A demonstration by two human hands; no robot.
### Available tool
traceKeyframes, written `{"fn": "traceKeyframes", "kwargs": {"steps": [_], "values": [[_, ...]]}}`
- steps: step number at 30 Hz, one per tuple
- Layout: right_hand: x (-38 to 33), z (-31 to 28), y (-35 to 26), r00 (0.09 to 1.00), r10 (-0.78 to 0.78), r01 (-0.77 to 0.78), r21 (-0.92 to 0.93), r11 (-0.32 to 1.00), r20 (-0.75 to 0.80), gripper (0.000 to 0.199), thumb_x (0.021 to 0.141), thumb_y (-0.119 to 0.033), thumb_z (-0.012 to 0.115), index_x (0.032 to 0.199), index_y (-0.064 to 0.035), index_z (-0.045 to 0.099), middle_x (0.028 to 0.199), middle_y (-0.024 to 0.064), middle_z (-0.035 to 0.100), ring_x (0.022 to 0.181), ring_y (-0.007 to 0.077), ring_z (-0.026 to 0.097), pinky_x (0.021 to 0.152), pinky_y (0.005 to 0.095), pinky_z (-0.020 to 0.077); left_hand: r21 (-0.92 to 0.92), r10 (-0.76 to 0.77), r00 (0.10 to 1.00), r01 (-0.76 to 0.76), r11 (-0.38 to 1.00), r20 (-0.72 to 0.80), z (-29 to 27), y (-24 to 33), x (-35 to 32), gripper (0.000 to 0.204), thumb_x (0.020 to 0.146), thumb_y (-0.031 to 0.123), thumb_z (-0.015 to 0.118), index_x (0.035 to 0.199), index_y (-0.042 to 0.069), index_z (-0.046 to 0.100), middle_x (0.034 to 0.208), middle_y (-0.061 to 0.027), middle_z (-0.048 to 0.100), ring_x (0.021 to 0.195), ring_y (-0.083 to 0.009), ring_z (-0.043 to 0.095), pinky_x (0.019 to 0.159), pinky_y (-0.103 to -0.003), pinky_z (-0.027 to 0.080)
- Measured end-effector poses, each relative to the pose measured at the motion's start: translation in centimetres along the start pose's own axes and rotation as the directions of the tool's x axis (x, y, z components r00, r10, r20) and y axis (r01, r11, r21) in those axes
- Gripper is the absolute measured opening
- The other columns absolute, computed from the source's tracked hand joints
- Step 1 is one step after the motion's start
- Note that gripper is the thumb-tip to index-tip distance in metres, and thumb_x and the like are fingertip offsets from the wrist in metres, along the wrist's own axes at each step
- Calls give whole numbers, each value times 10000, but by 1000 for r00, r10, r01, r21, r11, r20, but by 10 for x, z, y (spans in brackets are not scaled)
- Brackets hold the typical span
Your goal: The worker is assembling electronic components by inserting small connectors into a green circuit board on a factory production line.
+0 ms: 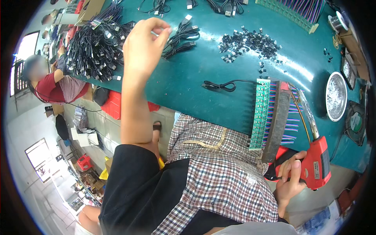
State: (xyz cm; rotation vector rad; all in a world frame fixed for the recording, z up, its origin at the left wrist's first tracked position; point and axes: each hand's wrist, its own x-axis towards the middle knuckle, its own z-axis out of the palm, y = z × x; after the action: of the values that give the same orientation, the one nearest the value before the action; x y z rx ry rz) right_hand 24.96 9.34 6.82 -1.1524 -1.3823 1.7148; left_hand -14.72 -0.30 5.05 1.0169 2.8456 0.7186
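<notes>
My left hand (144, 45) is raised over the table, fingers curled and thumb and forefinger pinched; whatever they hold, if anything, is too small to make out. Just beyond lies a small bundle of black USB cables (181, 39). My right hand (290, 174), at the near right edge, is wrapped round the handle of a red soldering gun (316, 164), its metal tip pointing up and away. Left of the gun stands a green circuit board strip (259, 117) with rows of coloured wires, a dark bar (277, 121) lying over them. One black cable (221, 85) runs to the board's far end.
A large heap of black cables (96, 51) fills the table's left. Small black connectors (248, 43) lie scattered mid-table. At right are a metal bowl (336, 96), a fan (355, 122) and a solder spool (337, 22). Another person (51, 84) sits at the left.
</notes>
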Motion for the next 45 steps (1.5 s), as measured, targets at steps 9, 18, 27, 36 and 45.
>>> {"fn": "traceKeyframes", "kwargs": {"steps": [9,18,27,36,45], "values": [[-6,-1,2,997,-19,19,-3,1000,-68,176,958,-91,547,1071,37,504,648,10,452,406,43,296,408,228,290,41,103,992,-100,994,-74,13,11,4,211,883,255,714,1006,84,715,956,-103,698,815,-226,701,731,-329,529],[-3,-5,4,997,-27,27,-12,1000,-69,194,974,-116,534,1074,44,489,601,-6,411,412,41,293,413,227,292,-453,120,978,-30,891,171,-11,25,-40,282,836,154,758,1047,24,622,632,24,527,562,-63,463,547,-240,398],[-3,-5,3,999,-35,35,14,999,-12,189,973,-102,532,1085,45,493,652,11,445,416,40,302,417,222,296,115,157,933,-204,972,322,-1,24,-66,280,751,244,823,857,48,652,610,-35,521,546,-185,527,535,-320,429],[-5,-6,5,999,-44,44,-4,999,-13,196,974,-113,530,1087,41,485,634,1,426,418,39,298,419,223,296,149,176,984,-173,974,-4,45,25,-70,268,818,297,781,858,63,656,863,-79,581,774,-241,598,699,-359,494],[1,-6,1,997,-66,65,-20,998,-33,194,978,-127,518,1088,31,496,652,3,441,426,39,298,434,227,299,-567,118,991,-60,822,66,22,64,-80,90,873,-6,693,960,-13,670,853,-50,692,715,-106,659,652,-230,525]]}}
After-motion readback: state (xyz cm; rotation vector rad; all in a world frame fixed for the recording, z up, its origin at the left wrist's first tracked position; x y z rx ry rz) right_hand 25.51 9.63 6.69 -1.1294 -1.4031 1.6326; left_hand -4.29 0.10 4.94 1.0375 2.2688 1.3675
